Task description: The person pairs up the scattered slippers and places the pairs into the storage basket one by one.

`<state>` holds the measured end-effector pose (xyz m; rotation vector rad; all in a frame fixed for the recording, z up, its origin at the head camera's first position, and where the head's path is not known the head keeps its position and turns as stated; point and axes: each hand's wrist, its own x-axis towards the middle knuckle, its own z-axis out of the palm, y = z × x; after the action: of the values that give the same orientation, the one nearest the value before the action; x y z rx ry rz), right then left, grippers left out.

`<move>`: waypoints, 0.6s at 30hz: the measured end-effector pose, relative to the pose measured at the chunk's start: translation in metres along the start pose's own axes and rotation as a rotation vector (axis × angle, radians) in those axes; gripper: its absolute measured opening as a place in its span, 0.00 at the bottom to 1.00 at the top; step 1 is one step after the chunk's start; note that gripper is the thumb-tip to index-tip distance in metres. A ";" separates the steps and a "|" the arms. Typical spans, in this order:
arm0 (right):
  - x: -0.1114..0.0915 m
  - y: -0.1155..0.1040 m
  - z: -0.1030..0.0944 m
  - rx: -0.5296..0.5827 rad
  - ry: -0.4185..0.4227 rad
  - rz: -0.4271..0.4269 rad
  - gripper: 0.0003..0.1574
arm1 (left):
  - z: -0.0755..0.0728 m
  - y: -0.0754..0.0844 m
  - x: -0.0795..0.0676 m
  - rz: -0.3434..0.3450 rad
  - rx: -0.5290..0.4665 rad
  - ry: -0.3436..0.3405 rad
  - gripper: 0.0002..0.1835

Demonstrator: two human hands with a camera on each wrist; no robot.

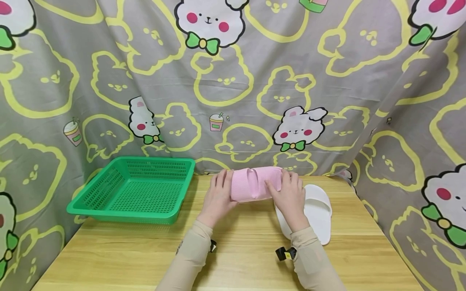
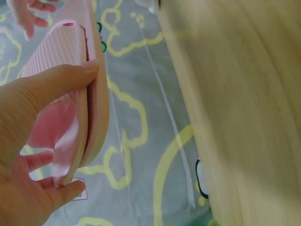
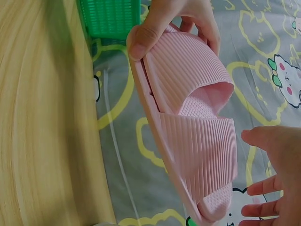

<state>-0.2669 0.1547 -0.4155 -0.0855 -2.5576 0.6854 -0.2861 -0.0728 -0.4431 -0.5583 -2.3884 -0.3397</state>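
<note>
A pair of pink ribbed slippers (image 1: 255, 184), fitted together with both straps showing, is held up above the far part of the table. My left hand (image 1: 217, 196) grips their left end; in the left wrist view its thumb (image 2: 70, 77) presses the side edge and the fingers curl underneath. At the other end is my right hand (image 1: 291, 198), overlapping the slippers in the head view. The right wrist view shows this right hand (image 3: 275, 174) with fingers spread, a small gap from the ribbed strap (image 3: 202, 155).
A green plastic basket (image 1: 174, 220) stands at the left of the wooden table (image 1: 240, 250). White slippers (image 1: 316, 218) lie on the right, partly behind my right forearm. A patterned curtain (image 1: 233, 121) hangs close behind the table and along its sides.
</note>
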 end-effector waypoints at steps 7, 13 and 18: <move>0.000 -0.001 0.000 0.013 0.030 -0.024 0.47 | -0.005 -0.006 0.001 -0.012 0.011 0.032 0.58; 0.000 -0.002 -0.002 0.014 0.009 -0.053 0.48 | -0.010 -0.011 0.003 -0.026 0.002 0.037 0.58; 0.000 -0.002 -0.003 0.025 -0.003 -0.080 0.50 | -0.013 -0.015 0.004 -0.048 0.000 0.034 0.56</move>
<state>-0.2656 0.1541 -0.4121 0.0257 -2.5393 0.6875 -0.2883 -0.0894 -0.4323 -0.4924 -2.3720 -0.3679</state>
